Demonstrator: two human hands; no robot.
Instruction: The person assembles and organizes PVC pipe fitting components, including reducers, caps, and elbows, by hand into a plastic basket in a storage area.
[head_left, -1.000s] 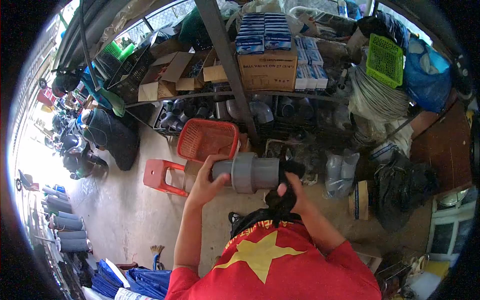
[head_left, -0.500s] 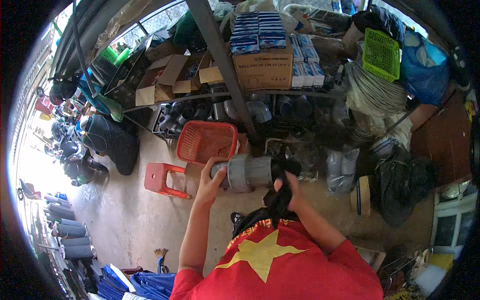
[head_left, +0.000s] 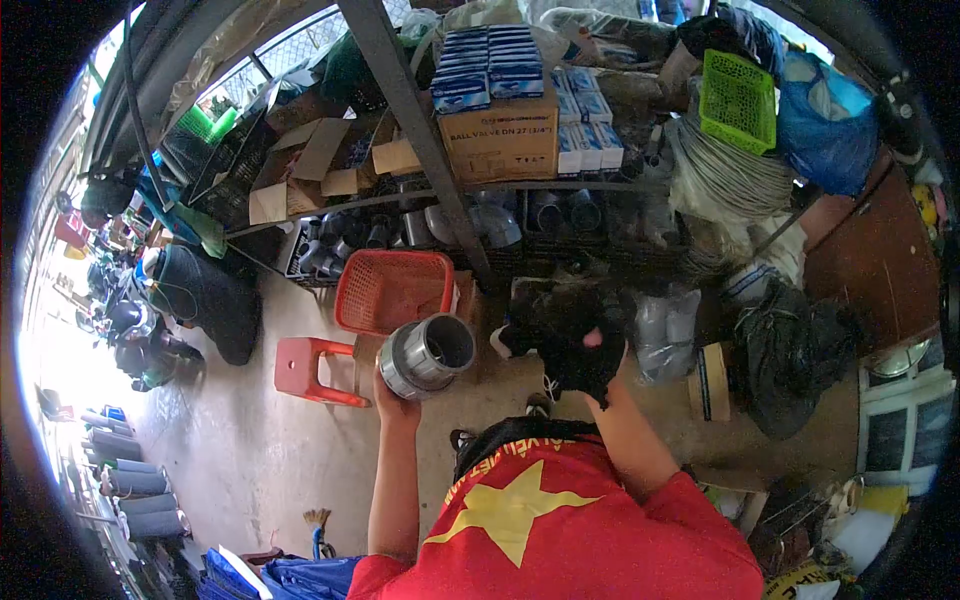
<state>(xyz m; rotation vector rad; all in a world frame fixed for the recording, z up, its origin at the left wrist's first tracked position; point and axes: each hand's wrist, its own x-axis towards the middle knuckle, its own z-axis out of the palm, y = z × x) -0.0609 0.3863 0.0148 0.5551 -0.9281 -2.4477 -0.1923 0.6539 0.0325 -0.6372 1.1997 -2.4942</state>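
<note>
My left hand [head_left: 393,398] is wrapped round a grey plastic pipe fitting [head_left: 405,362], gripping it from the left and below. The fitting is tilted, its round open end turned up toward me, with a ribbed collar below. To its right, my right hand [head_left: 593,339] holds a black cloth [head_left: 570,365] that is spread out and hangs over most of the fingers. A gap separates the cloth from the fitting.
A red plastic basket [head_left: 393,263] stands beyond the fitting, near a red stool [head_left: 300,372]. Shelving behind carries a ball valve carton [head_left: 500,143], stacked blue-and-white boxes [head_left: 590,130] and crates of grey fittings [head_left: 325,258]. Black bags [head_left: 795,360] lie at right.
The fitting has swung from lying sideways to end-up and moved left with my left hand. My right hand has drawn the cloth off its end, and the cloth has spread out.
</note>
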